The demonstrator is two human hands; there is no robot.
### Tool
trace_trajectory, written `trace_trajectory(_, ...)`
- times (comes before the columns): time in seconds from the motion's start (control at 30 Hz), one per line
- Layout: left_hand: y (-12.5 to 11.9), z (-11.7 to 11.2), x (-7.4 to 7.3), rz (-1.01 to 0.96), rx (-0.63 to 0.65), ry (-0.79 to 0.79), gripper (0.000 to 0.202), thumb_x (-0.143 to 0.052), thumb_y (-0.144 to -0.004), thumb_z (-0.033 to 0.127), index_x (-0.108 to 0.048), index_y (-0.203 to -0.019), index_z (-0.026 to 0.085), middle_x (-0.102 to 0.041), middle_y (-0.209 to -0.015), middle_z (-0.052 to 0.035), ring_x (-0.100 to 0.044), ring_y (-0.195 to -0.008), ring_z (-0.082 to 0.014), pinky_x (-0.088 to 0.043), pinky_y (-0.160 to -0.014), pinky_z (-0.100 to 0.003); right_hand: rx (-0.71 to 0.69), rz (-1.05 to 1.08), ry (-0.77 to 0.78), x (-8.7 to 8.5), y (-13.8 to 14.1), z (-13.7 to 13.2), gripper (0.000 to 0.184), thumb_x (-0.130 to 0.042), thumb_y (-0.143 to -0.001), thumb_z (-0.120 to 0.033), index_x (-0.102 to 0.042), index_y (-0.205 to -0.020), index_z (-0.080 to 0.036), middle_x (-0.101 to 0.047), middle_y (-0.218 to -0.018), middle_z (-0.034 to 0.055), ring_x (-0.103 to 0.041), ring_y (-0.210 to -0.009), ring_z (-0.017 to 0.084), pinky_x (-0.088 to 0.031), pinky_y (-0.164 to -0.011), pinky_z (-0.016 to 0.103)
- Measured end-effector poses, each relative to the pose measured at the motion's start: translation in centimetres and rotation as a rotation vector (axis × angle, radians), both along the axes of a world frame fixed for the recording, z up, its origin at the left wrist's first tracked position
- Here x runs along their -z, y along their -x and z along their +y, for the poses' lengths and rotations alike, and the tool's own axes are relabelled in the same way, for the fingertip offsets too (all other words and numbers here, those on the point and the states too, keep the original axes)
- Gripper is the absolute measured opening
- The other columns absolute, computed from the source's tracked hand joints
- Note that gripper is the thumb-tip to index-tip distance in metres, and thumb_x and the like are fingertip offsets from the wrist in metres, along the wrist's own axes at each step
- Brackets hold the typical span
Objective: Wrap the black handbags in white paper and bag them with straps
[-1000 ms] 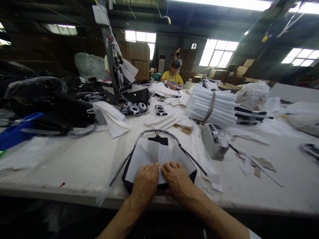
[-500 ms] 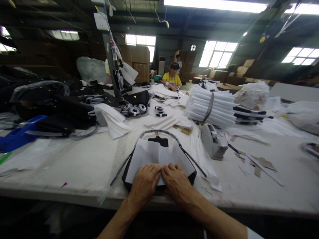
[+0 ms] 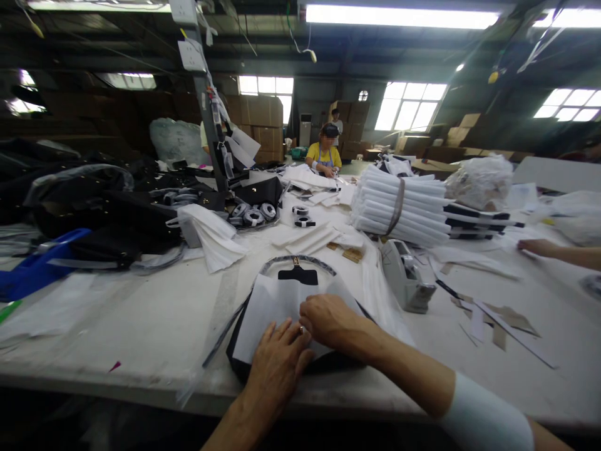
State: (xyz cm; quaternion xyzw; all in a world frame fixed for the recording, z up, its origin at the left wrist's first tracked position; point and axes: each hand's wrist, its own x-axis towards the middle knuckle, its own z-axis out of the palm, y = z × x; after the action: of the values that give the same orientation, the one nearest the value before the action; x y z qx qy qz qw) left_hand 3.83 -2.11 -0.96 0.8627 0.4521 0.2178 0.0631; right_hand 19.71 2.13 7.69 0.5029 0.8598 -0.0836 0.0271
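Observation:
A black handbag (image 3: 300,275) lies flat near the table's front edge, wrapped in white paper (image 3: 270,307), with its plastic-covered strap arching behind it. My left hand (image 3: 278,360) lies flat on the paper with fingers stretched out. My right hand (image 3: 328,319) rests on the paper just above and to the right of it, its fingers curled down; whether it pinches the paper is hidden.
A grey tape dispenser (image 3: 404,279) stands right of the bag, near bundled white sheets (image 3: 401,207) and paper scraps (image 3: 498,316). Black bags (image 3: 94,207) and tape rolls (image 3: 253,213) lie at left. Another person's hand (image 3: 535,246) reaches in at right. A worker in yellow (image 3: 325,153) sits far back.
My right hand has moved up and left across the paper, and my left hand has spread flat below it. Another person's hand has come into view at the right.

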Motion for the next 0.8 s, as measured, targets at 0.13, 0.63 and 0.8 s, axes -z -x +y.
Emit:
trace_trajectory(0.13,1.0,0.0,-0.1,-0.064,-0.006,0.012,0.033,-0.057,-0.09,0.022,-0.062,-0.121,0.034,-0.066,-0.128,-0.0002,-0.056,-0.125,-0.0279,-0.046,-0.103,-0.055,-0.169,0.208,-0.074,4.5,-0.5,0.3,0.027,-0.042,-0.099,-0.021,-0.068,-0.106,-0.017,-0.069,-0.109,0.0095,-0.061,-0.107,0.021,-0.044,-0.095,0.036)
trace_trajectory(0.63,-0.4,5.7,-2.6,0.31,-0.107,-0.017,0.02,-0.042,-0.088,0.006,-0.058,-0.094,0.017,-0.066,-0.093,-0.0086,-0.065,-0.081,-0.0228,-0.05,-0.068,-0.033,-0.006,0.46,0.033,6.7,-1.8,-0.1,0.044,-0.056,-0.093,-0.033,-0.053,-0.134,-0.017,-0.053,-0.142,0.0117,-0.043,-0.134,0.025,-0.022,-0.117,0.046)
trace_trajectory(0.8,0.3,5.3,-1.3,0.275,-0.109,-0.101,0.014,-0.051,-0.091,0.019,-0.058,-0.103,0.017,-0.065,-0.107,-0.0085,-0.057,-0.109,-0.0267,-0.043,-0.098,-0.046,0.085,0.384,0.022,5.8,-1.6,1.2,0.029,-0.05,-0.096,-0.031,-0.062,-0.111,-0.009,-0.064,-0.116,0.0149,-0.057,-0.112,0.023,-0.041,-0.101,0.034)
